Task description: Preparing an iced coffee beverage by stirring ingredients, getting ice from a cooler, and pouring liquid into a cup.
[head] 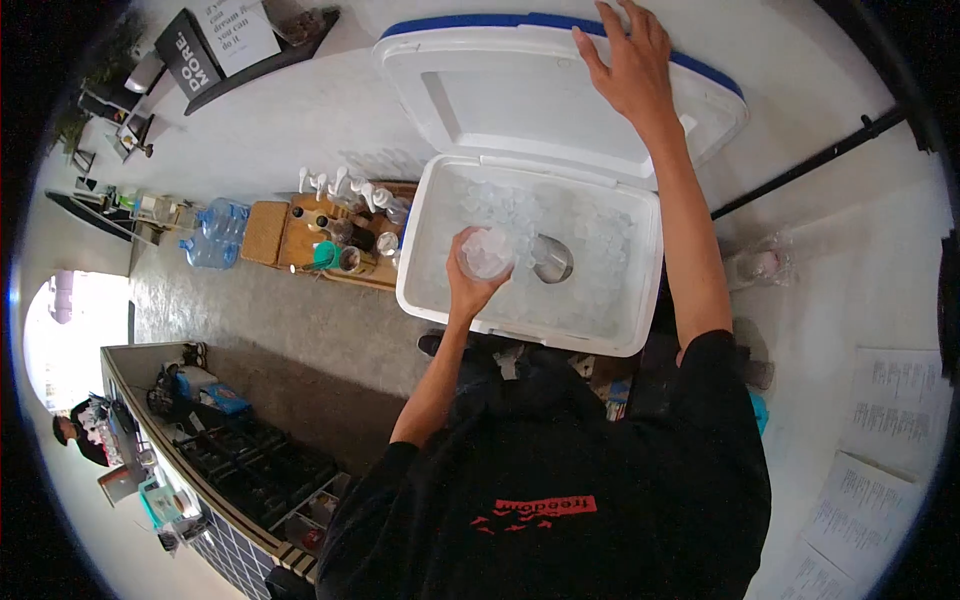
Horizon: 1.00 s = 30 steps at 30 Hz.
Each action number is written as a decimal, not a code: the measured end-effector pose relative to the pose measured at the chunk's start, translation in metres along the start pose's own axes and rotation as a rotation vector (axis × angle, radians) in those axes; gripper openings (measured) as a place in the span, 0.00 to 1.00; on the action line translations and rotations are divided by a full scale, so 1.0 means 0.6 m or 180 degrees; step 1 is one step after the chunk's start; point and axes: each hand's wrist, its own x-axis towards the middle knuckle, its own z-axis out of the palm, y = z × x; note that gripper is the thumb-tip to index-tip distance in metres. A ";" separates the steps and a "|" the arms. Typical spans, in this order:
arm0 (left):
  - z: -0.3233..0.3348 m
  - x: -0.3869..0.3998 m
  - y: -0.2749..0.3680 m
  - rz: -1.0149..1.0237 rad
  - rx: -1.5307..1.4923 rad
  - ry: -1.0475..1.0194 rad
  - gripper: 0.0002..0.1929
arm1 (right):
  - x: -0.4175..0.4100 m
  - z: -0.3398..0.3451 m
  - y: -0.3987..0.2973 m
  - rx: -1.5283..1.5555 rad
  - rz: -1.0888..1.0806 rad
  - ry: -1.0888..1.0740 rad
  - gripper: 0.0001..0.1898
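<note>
My left hand is wrapped around a clear cup filled with ice, above the inside of a white cooler box. Loose ice cubes lie in the cooler. Just right of the cup, a metal scoop or tumbler rests tilted among the ice. The hinged lid, white inside with a blue outer edge, stands raised behind the box. My right hand holds the lid at its upper right edge, its fingers spread and reaching over the blue rim.
Left of the cooler, a wooden table bears pump bottles, dark bottles and a green cup. Large blue water jugs stand farther left. A counter with shelves is lower left; a person is beyond it. Walls flank the cooler.
</note>
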 end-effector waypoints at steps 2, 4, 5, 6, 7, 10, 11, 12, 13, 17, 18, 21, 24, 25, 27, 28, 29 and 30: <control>0.000 -0.005 -0.007 0.0015 0.0026 -0.0030 0.37 | -0.005 0.043 0.015 -0.0528 -0.0434 0.0594 0.22; -0.014 -0.005 -0.015 0.0030 -0.0062 0.0082 0.37 | -0.015 0.066 0.006 -0.0846 -0.0121 0.0018 0.25; -0.020 -0.007 -0.009 0.0006 -0.0135 0.0198 0.36 | -0.019 0.068 -0.006 -0.0781 -0.0129 0.0113 0.25; -0.032 -0.009 -0.004 0.0013 -0.0148 0.0242 0.36 | -0.021 0.066 -0.011 -0.0767 -0.0171 0.0125 0.25; -0.050 -0.010 0.000 -0.0036 -0.0014 0.0139 0.36 | -0.024 0.062 -0.017 -0.0611 -0.0121 0.0175 0.25; -0.116 -0.018 0.057 -0.0109 0.0155 -0.0209 0.36 | -0.059 -0.003 -0.074 -0.0535 0.0076 -0.0193 0.28; -0.146 -0.021 0.077 -0.0111 0.0251 -0.0400 0.36 | -0.080 -0.030 -0.098 -0.0587 0.0027 -0.0316 0.29; -0.176 -0.027 0.088 -0.0089 0.0213 -0.0401 0.36 | -0.106 -0.061 -0.122 -0.0594 0.0179 -0.0732 0.31; -0.210 -0.037 0.098 -0.0108 0.0039 -0.0611 0.37 | -0.137 -0.096 -0.149 -0.0612 0.0345 -0.1149 0.32; -0.365 -0.044 0.128 -0.0173 -0.0679 -0.1594 0.40 | -0.301 -0.174 -0.243 -0.0261 0.0401 -0.1785 0.37; -0.397 -0.042 0.136 -0.0174 -0.0692 -0.1612 0.40 | -0.348 -0.175 -0.265 -0.0322 0.0488 -0.1789 0.38; -0.480 -0.024 0.131 -0.0140 -0.0781 -0.1568 0.39 | -0.481 -0.141 -0.322 -0.0563 0.0750 -0.1893 0.39; -0.542 -0.006 0.093 0.0073 -0.0556 -0.1244 0.44 | -0.528 -0.114 -0.404 -0.0942 0.1368 -0.2831 0.42; -0.562 0.012 0.077 0.0423 -0.0429 -0.1226 0.43 | -0.553 -0.087 -0.421 -0.0877 0.1544 -0.2613 0.42; -0.598 0.020 0.079 0.0341 -0.0385 -0.0940 0.42 | -0.563 -0.048 -0.468 -0.0758 0.1585 -0.2504 0.42; -0.622 0.012 0.082 0.0318 -0.0329 -0.0696 0.41 | -0.553 -0.028 -0.499 -0.0674 0.1636 -0.2297 0.42; -0.650 -0.005 0.075 0.0242 -0.0296 -0.0549 0.41 | -0.541 -0.008 -0.532 -0.0569 0.1657 -0.2088 0.43; -0.682 -0.015 0.064 0.0206 -0.0415 -0.0465 0.41 | -0.534 0.008 -0.557 -0.0431 0.1458 -0.2148 0.43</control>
